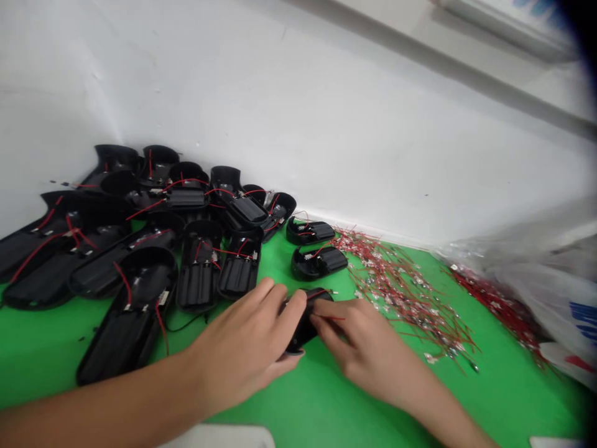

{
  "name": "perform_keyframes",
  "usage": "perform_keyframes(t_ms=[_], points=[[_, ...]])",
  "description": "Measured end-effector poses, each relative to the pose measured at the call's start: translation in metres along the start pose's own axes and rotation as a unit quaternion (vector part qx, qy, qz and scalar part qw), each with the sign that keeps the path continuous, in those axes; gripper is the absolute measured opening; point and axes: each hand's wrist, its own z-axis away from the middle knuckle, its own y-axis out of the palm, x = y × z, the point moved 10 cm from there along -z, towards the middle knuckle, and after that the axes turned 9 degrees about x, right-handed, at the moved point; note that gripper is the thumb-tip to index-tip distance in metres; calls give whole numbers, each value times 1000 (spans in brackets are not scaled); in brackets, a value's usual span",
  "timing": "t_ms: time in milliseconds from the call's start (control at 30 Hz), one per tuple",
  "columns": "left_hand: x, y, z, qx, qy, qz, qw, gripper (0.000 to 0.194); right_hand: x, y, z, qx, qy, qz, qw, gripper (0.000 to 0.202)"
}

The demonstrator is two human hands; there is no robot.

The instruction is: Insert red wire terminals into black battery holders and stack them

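Observation:
At the centre front, my left hand (252,336) is wrapped round a black plastic housing (303,330) and keeps it just above or on the green tabletop. The fingers of my right hand (368,342) are pinched together at the housing's right side, with a red wire (333,319) sticking out between them. Inside the housing, much is hidden by both hands. A small metal end pokes out at its top right. Behind my hands lie two similar black housings (326,261) with red wires. Loose red wires with metal contacts (401,292) are spread to the right.
Many black battery housings with red wires (196,274) are piled on the left, against a white wall (280,112). At the far right, a clear plastic bag (550,305) lies by another heap of red wires (499,305). A white object (224,435) shows at the bottom edge.

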Motion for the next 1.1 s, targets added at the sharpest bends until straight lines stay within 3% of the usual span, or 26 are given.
perform_keyframes(t_ms=[200, 400, 667, 1100], points=[[-2, -2, -2, 4, -2, 8, 1000, 60, 4, 4, 1, -6, -9, 56, 998, 22], [2, -1, -4, 13, -21, 31, 999, 43, 9, 6, 5, -36, -13, 142, 989, 19], [-5, 2, -5, 16, 10, 13, 1000, 33, 18, 0, 10, -81, 11, 249, 965, 17], [-3, -1, -9, 3, -13, 23, 1000, 23, 21, 0, 11, -103, 15, 291, 951, 16]])
